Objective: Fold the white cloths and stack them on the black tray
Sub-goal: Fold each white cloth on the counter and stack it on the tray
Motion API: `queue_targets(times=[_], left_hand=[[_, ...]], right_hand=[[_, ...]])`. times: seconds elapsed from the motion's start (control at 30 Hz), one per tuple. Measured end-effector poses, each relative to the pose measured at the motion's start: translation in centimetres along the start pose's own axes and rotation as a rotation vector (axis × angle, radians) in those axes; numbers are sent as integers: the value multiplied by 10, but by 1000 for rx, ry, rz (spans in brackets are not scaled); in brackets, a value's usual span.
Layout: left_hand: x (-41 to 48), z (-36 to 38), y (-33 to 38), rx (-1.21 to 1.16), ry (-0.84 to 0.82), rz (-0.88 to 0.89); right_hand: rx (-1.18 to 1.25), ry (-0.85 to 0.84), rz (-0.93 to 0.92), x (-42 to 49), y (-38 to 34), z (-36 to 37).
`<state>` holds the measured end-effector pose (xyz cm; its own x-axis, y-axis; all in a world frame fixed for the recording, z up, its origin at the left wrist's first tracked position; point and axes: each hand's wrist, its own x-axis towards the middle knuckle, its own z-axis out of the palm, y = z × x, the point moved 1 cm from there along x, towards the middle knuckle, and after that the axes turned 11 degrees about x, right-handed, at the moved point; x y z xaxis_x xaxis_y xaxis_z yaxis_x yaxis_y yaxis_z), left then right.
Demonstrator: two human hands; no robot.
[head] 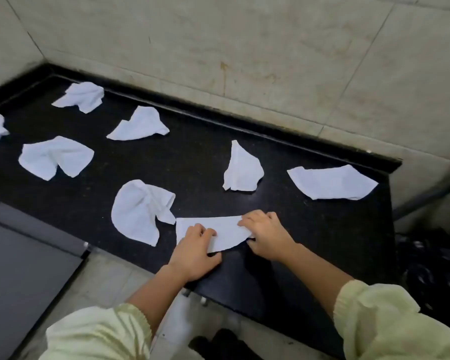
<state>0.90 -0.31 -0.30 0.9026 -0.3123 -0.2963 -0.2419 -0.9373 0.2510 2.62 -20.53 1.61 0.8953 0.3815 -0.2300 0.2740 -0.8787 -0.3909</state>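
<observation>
A folded white cloth (pixel 226 231) lies flat near the front edge of the black counter (pixel 192 162). My left hand (pixel 194 252) presses on the cloth's left part, fingers curled onto it. Over at the cloth's right end, my right hand (pixel 266 236) grips the fabric, thumb under the edge. Several crumpled white cloths lie spread over the counter: one just left of my hands (pixel 138 211), one behind them (pixel 242 168), one at far right (pixel 331 181), others at the back left (pixel 56 157) (pixel 140 124) (pixel 82 96). No separate tray is distinguishable from the dark surface.
A tiled wall (pixel 244 48) rises behind the counter and along the left. A grey panel (pixel 21 268) sits low at the left. A dark patterned bundle (pixel 431 271) lies off the counter's right end. The pale floor (pixel 109 279) shows below.
</observation>
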Motion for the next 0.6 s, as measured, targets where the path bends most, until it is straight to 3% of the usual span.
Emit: queue_targets(times=[0.17, 0.23, 0.37, 0.6], left_hand=[[18, 5, -9, 105, -59, 50], [26, 3, -14, 99, -72, 86], [39, -14, -28, -70, -86, 170], [53, -50, -53, -220, -34, 243]], right_hand=[[151, 45, 109, 11, 0, -7], [336, 72, 205, 13, -2, -13], [719, 207, 388, 11, -4, -25], [1128, 426, 427, -2, 0, -50]])
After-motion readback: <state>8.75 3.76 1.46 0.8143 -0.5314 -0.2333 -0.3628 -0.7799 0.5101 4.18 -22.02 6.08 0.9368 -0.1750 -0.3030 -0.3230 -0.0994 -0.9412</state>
